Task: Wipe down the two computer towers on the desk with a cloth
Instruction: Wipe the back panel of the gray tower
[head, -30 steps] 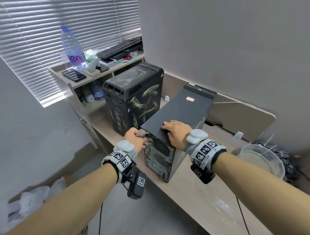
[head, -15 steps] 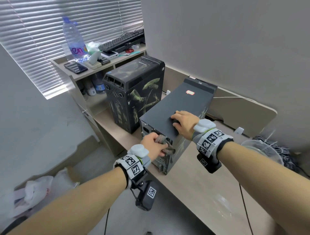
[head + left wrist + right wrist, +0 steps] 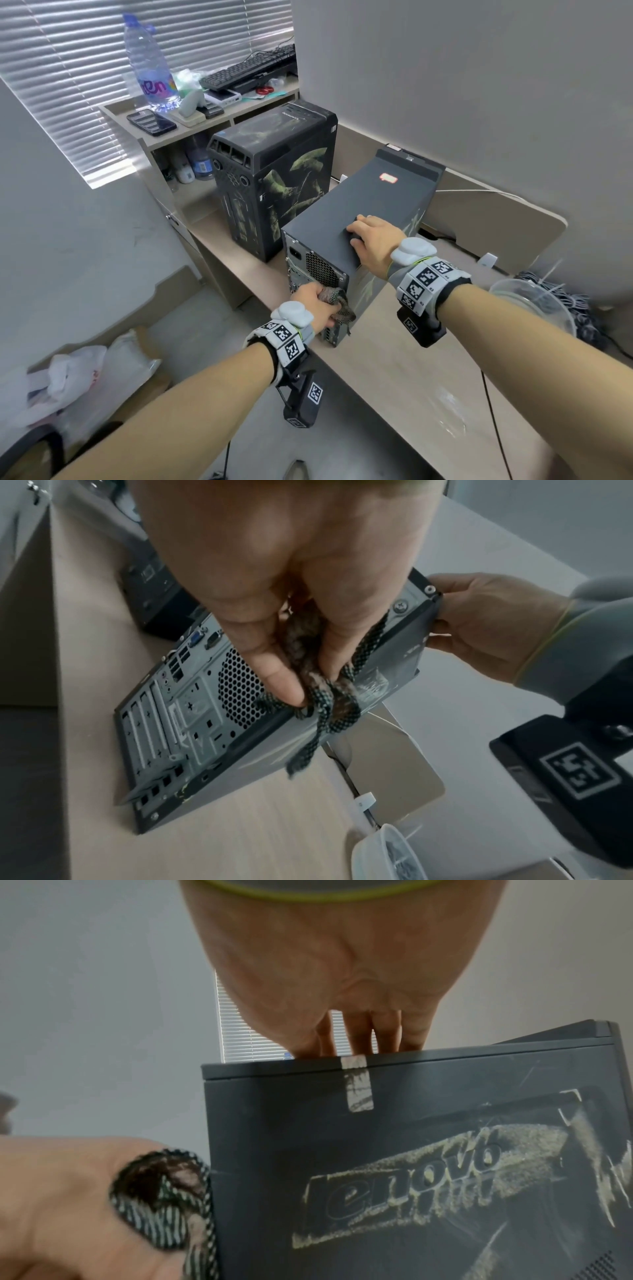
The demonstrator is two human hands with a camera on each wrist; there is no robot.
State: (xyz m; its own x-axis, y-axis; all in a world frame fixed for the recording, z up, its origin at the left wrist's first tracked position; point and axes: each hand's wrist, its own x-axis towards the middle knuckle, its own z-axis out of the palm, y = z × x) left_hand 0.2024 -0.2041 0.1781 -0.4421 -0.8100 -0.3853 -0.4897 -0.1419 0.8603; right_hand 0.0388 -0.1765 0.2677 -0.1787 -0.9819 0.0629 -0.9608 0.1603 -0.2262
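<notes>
At the near edge of a pale wooden desk (image 3: 394,387), a person's left hand (image 3: 317,306), fingers clenched around a bunched checked cloth (image 3: 337,301), presses it low against the right rear corner of the nearer computer tower (image 3: 363,205), below the fan grille (image 3: 320,269). One second ago the cloth was up at the top rear edge; half a second ago it was partway down the back panel. The stroke has thus run downward over the metal rear face. The right hand (image 3: 375,240) lies on the tower's top, fingers bent over it with the thumb down its right side, bracing the case; it has slid a little farther along the top than a second ago. The right wrist view shows the side panel (image 3: 428,1164) dusty, pale grime caked around its raised logo, so that face looks unwiped. The second tower (image 3: 274,178), black with green patches, stands just beyond and left of the first, apart from both hands. Judging by this, the job is in its early part: one tower's back is being covered, its side and the whole second tower remain.
</notes>
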